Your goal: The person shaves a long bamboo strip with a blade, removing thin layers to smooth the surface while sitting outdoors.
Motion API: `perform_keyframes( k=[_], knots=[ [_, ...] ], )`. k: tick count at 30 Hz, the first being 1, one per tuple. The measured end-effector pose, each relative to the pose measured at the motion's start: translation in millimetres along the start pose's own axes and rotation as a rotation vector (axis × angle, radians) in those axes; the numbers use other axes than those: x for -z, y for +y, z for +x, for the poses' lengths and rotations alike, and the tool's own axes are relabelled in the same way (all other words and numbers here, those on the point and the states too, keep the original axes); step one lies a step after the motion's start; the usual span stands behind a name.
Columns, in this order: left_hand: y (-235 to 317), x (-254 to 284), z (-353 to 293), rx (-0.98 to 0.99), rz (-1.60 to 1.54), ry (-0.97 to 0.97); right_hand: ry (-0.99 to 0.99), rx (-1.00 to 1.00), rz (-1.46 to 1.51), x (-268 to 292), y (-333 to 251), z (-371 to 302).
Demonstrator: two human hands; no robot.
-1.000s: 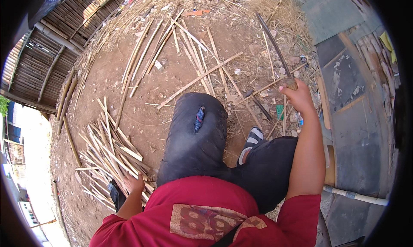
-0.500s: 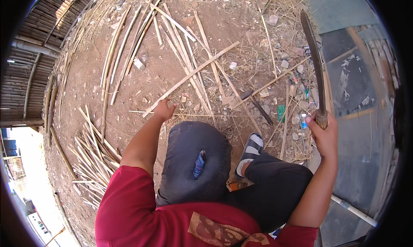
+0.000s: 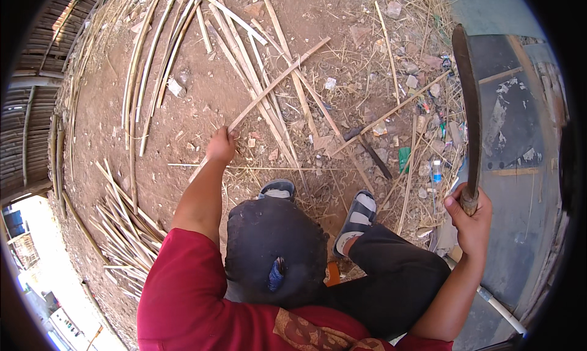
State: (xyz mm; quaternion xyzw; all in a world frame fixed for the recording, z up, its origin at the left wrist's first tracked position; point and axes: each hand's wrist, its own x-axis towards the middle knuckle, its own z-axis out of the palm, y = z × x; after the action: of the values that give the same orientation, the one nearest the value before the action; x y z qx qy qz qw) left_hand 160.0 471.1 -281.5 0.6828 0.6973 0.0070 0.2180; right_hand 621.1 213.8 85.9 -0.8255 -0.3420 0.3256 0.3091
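Fingers of the left hand [image 3: 221,147] close round the near end of a long bamboo strip [image 3: 278,81] lying slantwise on the dirt ground [image 3: 183,112]. Right hand [image 3: 471,219] clenches a machete [image 3: 469,106] by its handle, blade raised upright. Split bamboo pile [image 3: 122,229] lies at left.

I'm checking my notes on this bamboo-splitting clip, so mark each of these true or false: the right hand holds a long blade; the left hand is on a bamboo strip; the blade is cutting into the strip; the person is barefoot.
1. The right hand grips a long dark curved blade. True.
2. The left hand grasps a long pale split bamboo strip on the dirt. True.
3. The blade is cutting into the strip. False: it is raised upright at the right, apart from the strip.
4. The person is barefoot. False: grey strapped sandals are on both feet.
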Motion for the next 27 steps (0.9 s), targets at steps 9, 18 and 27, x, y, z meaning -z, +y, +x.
perform_keyframes(
  k=[9, 18, 27],
  knots=[
    [-28.8, 67.4, -82.5, -0.091, -0.657, -0.155, -0.060, 0.071, -0.018, -17.8, -12.9, -5.7],
    [75.2, 279.9, -221.3, -0.279, -0.534, -0.204, -0.139, 0.723, -0.261, -77.4, -56.9, -34.9],
    [70.0, 284.8, -401.7, -0.279, -0.242, 0.014, -0.175, 0.889, -0.431, -62.0, -48.7, -60.2]
  ],
)
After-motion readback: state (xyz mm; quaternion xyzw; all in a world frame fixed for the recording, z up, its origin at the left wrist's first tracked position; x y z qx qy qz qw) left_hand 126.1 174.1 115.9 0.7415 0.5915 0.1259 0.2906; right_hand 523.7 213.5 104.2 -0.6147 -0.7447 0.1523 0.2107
